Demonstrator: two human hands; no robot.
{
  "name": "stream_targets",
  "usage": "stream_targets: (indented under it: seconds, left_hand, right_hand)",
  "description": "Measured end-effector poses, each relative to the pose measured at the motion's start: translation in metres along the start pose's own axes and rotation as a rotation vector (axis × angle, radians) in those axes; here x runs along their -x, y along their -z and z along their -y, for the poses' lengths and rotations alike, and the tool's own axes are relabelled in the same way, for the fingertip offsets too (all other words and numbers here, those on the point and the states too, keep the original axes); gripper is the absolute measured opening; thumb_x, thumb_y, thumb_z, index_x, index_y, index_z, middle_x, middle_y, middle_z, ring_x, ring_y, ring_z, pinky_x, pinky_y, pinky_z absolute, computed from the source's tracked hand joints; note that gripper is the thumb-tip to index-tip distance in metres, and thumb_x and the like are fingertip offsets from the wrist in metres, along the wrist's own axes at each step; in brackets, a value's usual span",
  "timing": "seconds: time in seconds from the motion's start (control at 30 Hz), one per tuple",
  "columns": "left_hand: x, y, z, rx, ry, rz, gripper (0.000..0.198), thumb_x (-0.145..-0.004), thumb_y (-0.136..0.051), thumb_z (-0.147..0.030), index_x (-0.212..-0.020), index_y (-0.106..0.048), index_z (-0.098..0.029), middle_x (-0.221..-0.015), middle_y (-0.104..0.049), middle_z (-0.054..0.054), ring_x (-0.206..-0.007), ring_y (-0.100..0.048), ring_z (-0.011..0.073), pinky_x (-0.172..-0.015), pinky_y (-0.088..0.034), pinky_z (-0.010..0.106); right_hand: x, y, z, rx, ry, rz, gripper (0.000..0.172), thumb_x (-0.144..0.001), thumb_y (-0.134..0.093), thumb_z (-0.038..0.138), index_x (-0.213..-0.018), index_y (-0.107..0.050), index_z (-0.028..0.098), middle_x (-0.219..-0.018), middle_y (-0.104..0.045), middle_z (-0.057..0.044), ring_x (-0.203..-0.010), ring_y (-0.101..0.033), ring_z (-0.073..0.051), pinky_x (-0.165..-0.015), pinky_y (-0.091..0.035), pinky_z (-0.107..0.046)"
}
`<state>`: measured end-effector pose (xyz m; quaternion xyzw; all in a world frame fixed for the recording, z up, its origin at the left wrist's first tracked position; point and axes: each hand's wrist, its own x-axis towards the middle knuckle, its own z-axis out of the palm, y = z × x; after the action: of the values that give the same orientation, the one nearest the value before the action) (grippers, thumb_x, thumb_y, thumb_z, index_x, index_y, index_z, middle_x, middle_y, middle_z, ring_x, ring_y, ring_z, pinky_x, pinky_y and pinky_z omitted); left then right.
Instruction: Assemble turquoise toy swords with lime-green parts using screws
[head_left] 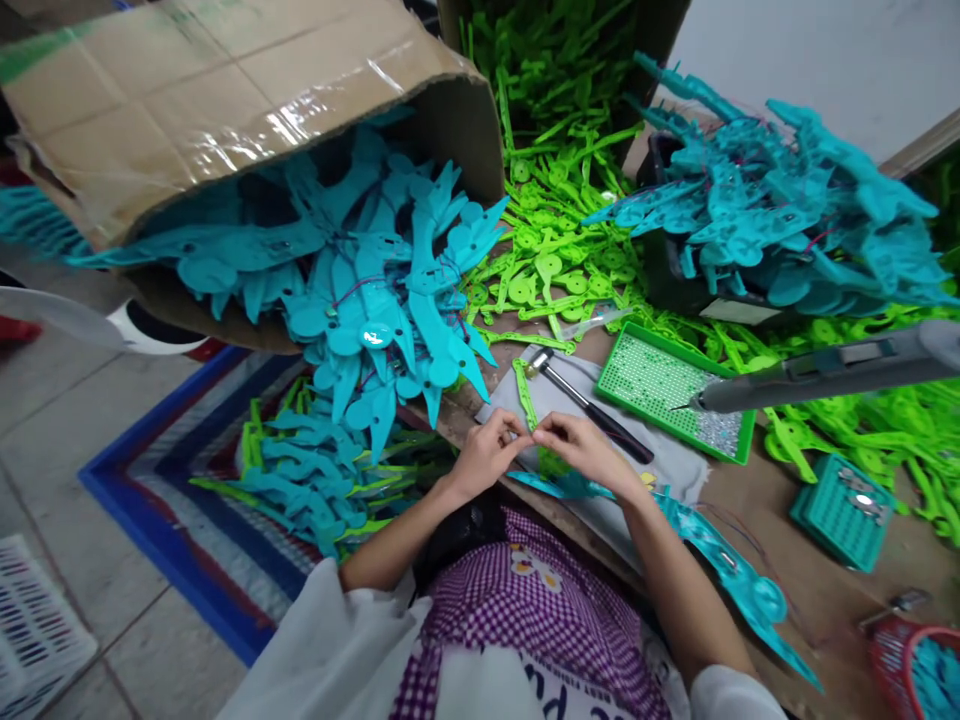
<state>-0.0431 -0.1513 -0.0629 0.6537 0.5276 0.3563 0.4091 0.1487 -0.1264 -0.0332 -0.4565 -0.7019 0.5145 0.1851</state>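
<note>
My left hand (491,452) and my right hand (583,452) meet over the table's near edge, their fingertips pinched together at the lower end of a narrow bright green plastic part (525,392). The exact grip is partly hidden by the fingers. Under my right forearm lies a long blue plastic piece (724,560) with thin wires, reaching along the table edge. Just beyond my hands a hammer (589,405) with a dark handle rests on a grey cloth (679,482).
A green tray (615,372) of small metal pieces sits beyond the hammer, an electric screwdriver (825,372) above it. Blue parts (375,270) spill from a tipped carton (247,95). Green parts (547,270) heap behind. A black bin (664,262), teal block (841,510) and red basket (889,660) stand rightward.
</note>
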Motion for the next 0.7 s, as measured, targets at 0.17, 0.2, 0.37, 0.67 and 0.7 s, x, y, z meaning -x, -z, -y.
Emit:
stream_targets:
  seconds: [0.17, 0.2, 0.37, 0.67, 0.7]
  left_hand:
    - [-0.006, -0.001, 0.005, -0.016, -0.047, -0.013, 0.036, -0.084, -0.064, -0.036, -0.112, -0.052, -0.017, -0.103, -0.067, 0.007, -0.073, -0.066, 0.0133, -0.068, -0.053, 0.026]
    - [-0.006, -0.002, 0.006, -0.075, -0.103, -0.005, 0.032, -0.087, -0.06, -0.035, -0.113, -0.054, -0.017, -0.107, -0.066, 0.008, -0.079, -0.066, 0.0146, -0.074, -0.054, 0.028]
    - [-0.009, -0.012, 0.014, -0.362, -0.406, 0.139, 0.03, -0.092, -0.052, -0.032, -0.116, -0.06, -0.017, -0.125, -0.06, 0.012, -0.122, -0.052, 0.0251, -0.103, -0.045, 0.044]
    - [-0.006, -0.018, 0.025, -0.452, -0.442, 0.247, 0.033, -0.094, -0.048, -0.034, -0.117, -0.061, -0.015, -0.124, -0.061, 0.011, -0.134, -0.041, 0.0255, -0.106, -0.044, 0.041]
    - [-0.005, -0.018, 0.025, -0.448, -0.439, 0.247, 0.033, -0.094, -0.048, -0.034, -0.117, -0.061, -0.015, -0.123, -0.061, 0.01, -0.134, -0.041, 0.0255, -0.107, -0.044, 0.041]
  right_hand:
    - [-0.012, 0.013, -0.008, -0.078, -0.096, -0.162, 0.031, -0.081, -0.059, 0.045, -0.081, -0.065, 0.015, -0.066, -0.058, 0.001, -0.059, -0.046, -0.011, -0.055, -0.034, -0.023]
    - [-0.018, 0.014, -0.01, -0.049, -0.102, -0.228, 0.03, -0.08, -0.059, 0.045, -0.081, -0.065, 0.015, -0.063, -0.056, 0.002, -0.057, -0.045, -0.011, -0.054, -0.032, -0.023]
    - [-0.063, 0.01, -0.022, 0.123, -0.116, -0.3, 0.025, -0.076, -0.058, 0.038, -0.074, -0.067, 0.015, -0.057, -0.054, 0.003, -0.056, -0.046, -0.011, -0.057, -0.033, -0.023]
    - [-0.085, 0.002, -0.032, 0.199, -0.218, -0.214, 0.017, -0.068, -0.056, 0.029, -0.068, -0.067, 0.016, -0.06, -0.06, 0.002, -0.063, -0.054, -0.012, -0.058, -0.034, -0.022]
    - [-0.085, 0.001, -0.031, 0.211, -0.228, -0.219, 0.016, -0.068, -0.056, 0.029, -0.068, -0.067, 0.017, -0.061, -0.061, 0.001, -0.064, -0.054, -0.013, -0.059, -0.033, -0.022]
